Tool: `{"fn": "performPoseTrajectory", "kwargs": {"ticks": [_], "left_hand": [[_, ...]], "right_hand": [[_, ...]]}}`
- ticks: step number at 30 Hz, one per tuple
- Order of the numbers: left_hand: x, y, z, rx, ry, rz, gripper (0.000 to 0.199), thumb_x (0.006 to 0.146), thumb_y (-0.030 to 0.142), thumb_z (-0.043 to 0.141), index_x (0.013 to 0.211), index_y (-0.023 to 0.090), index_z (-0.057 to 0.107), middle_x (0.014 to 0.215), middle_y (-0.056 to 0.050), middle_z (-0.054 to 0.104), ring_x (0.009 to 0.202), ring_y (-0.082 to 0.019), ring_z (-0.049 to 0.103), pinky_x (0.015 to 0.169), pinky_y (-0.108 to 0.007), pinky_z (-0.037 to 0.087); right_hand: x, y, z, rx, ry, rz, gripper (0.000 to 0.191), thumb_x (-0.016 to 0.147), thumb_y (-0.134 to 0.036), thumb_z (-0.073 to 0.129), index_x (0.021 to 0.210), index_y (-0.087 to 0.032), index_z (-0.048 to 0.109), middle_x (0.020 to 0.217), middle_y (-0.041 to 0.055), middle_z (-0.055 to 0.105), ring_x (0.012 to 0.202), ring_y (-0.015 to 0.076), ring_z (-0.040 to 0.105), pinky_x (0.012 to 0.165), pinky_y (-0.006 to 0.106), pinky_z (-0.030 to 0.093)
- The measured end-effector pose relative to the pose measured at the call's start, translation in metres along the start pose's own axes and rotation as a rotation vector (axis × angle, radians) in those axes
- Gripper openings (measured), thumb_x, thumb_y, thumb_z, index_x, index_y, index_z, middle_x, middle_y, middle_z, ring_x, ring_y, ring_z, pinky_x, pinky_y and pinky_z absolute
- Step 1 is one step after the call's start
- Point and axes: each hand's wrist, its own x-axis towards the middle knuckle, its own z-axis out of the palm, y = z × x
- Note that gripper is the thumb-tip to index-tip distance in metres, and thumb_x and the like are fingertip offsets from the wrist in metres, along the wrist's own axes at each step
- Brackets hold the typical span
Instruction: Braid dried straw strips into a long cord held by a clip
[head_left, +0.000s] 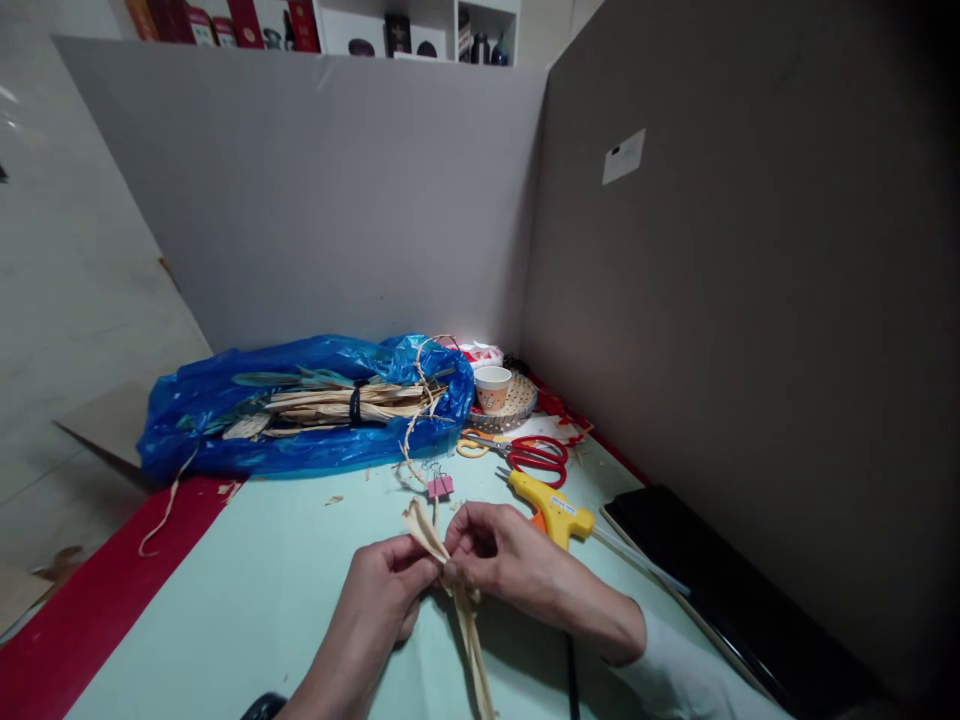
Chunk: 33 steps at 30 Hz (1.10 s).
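A pale, dried plant strip [469,640], like a husk or straw leaf, runs from between my hands toward the front edge of the view. My left hand [386,585] pinches it from the left, thumb against forefinger. From the other side, my right hand [510,560] pinches the same strip, its fingertips almost meeting those of the left. The strip's wider, folded end [421,528] sticks up above the fingers. Just beyond it lies a pink binder clip [440,487], with a thin twisted cord [409,445] curving away toward the blue bag.
A blue plastic bag [195,400] holds a tied bundle of dried stalks [322,408]. Red-handled scissors [538,458], a yellow glue gun [555,508] and a paper cup [492,390] on a woven tray [521,402] stand to the right. A black tablet-like slab [720,590] lies by the grey partition [712,280].
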Motion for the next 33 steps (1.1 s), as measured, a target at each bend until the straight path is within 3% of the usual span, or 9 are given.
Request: {"fn": "performPoseTrajectory", "kwargs": {"ticks": [6,9,15,20,27,33], "left_hand": [[0.005,-0.005,-0.002,-0.005,-0.063,-0.014,0.032,0.059,0.043,0.076,0.058,0.015,0.061,0.035,0.012,0.029,0.031,-0.001,0.016,0.035,-0.019,0.006],[0.006,-0.005,-0.004,-0.013,-0.105,-0.054,0.040,0.059,0.052,0.075,0.056,0.017,0.055,0.035,0.014,0.024,0.032,-0.002,0.014,0.036,-0.019,0.007],[-0.001,-0.003,-0.006,0.044,-0.105,-0.003,0.034,0.069,0.046,0.070,0.063,0.016,0.055,0.040,0.014,0.025,0.037,-0.002,0.013,0.040,-0.020,0.006],[-0.005,0.004,-0.003,0.099,-0.076,0.009,0.032,0.070,0.043,0.067,0.059,0.016,0.053,0.040,0.012,0.027,0.038,-0.003,0.014,0.041,-0.021,0.006],[-0.006,0.006,-0.002,0.129,-0.057,0.028,0.032,0.070,0.043,0.067,0.058,0.017,0.053,0.040,0.012,0.027,0.037,-0.003,0.016,0.042,-0.022,0.006],[-0.009,0.008,-0.002,0.148,-0.059,0.039,0.032,0.072,0.043,0.065,0.059,0.017,0.051,0.042,0.012,0.027,0.039,-0.004,0.017,0.042,-0.022,0.008]], "right_hand": [[-0.006,-0.012,0.000,-0.325,0.158,-0.066,0.007,0.075,-0.020,0.053,0.080,-0.018,0.057,0.066,-0.0022,0.057,0.060,0.0101,0.048,0.054,0.020,0.034],[-0.006,-0.010,0.001,-0.327,0.098,-0.049,0.009,0.073,-0.019,0.053,0.081,-0.018,0.057,0.069,-0.0021,0.057,0.061,0.0104,0.048,0.054,0.019,0.034],[-0.004,-0.007,-0.001,-0.162,-0.009,0.037,0.013,0.074,-0.022,0.056,0.085,-0.017,0.056,0.073,-0.0018,0.054,0.063,0.0104,0.047,0.054,0.019,0.035],[-0.007,-0.010,0.001,-0.323,0.102,-0.026,0.015,0.078,-0.031,0.058,0.084,-0.018,0.053,0.068,-0.0029,0.054,0.062,0.0112,0.046,0.055,0.021,0.032],[-0.005,-0.015,-0.004,-0.404,0.101,0.007,0.010,0.077,-0.022,0.051,0.074,-0.016,0.059,0.066,-0.0015,0.054,0.062,0.0114,0.046,0.056,0.022,0.030],[-0.004,-0.015,-0.002,-0.494,0.173,-0.008,0.012,0.075,-0.020,0.051,0.069,-0.016,0.060,0.062,-0.0003,0.058,0.057,0.0109,0.046,0.052,0.022,0.027]]}}
